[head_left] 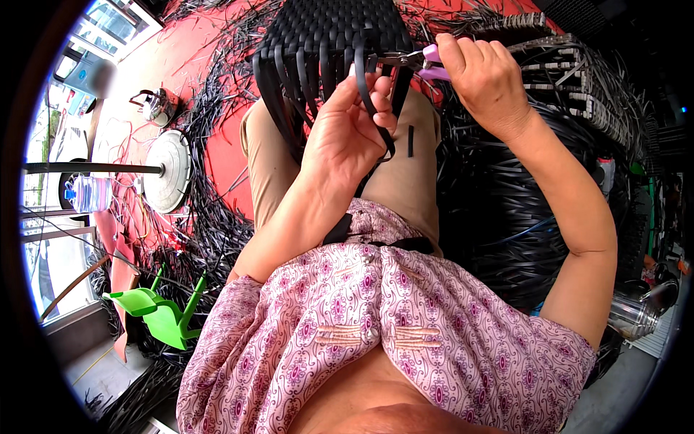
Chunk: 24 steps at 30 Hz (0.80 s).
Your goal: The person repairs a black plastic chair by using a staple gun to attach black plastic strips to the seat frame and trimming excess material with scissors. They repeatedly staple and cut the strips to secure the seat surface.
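Trimming black strips on a woven basket held on the lap.

Left hand (347,134) closed around a loose black strip (376,116), pulling it out from the black woven basket (325,36) so its end stands free of the weave. Right hand (484,76) gripping pink-handled cutters (419,64), tip laid against the strip ends just beside the left fingers. Basket resting on the knees, close to both hands. Black strip offcuts (217,224) strewn over the red floor (217,152); green plastic stool (163,311), kettle (155,107) and water bottle (90,194) off to the left.
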### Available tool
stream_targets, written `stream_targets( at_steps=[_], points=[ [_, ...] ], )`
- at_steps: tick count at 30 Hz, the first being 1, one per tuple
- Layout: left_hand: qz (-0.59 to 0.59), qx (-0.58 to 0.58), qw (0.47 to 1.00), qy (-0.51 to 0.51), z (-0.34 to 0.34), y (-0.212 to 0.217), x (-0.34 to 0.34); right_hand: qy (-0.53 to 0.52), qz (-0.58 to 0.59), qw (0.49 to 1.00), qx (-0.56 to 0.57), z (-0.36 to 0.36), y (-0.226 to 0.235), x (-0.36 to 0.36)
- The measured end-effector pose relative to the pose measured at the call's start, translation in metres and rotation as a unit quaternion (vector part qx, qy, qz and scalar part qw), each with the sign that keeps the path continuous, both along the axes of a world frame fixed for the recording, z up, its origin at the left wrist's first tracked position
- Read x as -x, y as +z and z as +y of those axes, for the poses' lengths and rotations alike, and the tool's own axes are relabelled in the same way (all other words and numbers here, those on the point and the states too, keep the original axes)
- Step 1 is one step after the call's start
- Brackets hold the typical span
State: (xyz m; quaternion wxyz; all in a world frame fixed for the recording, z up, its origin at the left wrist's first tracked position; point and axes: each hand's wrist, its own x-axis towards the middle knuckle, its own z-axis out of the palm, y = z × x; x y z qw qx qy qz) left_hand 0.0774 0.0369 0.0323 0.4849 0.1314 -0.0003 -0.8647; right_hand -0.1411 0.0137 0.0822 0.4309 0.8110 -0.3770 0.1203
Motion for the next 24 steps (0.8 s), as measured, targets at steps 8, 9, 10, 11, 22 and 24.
stream_targets(
  at_steps=[8,9,10,11,22,24],
  points=[
    [-0.056,-0.023,0.998,0.003,-0.013,-0.007,0.008,0.022,-0.009,0.998,0.050,-0.002,0.001,-0.006],
    [-0.058,-0.020,0.998,0.005,-0.013,-0.008,0.007,0.025,-0.008,0.999,0.042,-0.002,0.002,-0.007],
    [-0.059,-0.016,0.998,0.006,-0.013,-0.010,0.007,0.027,-0.007,0.999,0.035,-0.002,0.004,-0.009],
    [-0.060,-0.013,0.998,0.008,-0.013,-0.010,0.008,0.030,-0.006,0.999,0.027,-0.003,0.005,-0.010],
    [-0.088,-0.006,0.996,0.033,-0.009,-0.003,0.011,0.010,-0.009,1.000,0.006,0.001,-0.003,-0.009],
    [-0.095,-0.007,0.995,0.041,-0.009,-0.004,0.012,0.018,-0.015,1.000,0.001,-0.002,-0.005,-0.005]
  ],
)
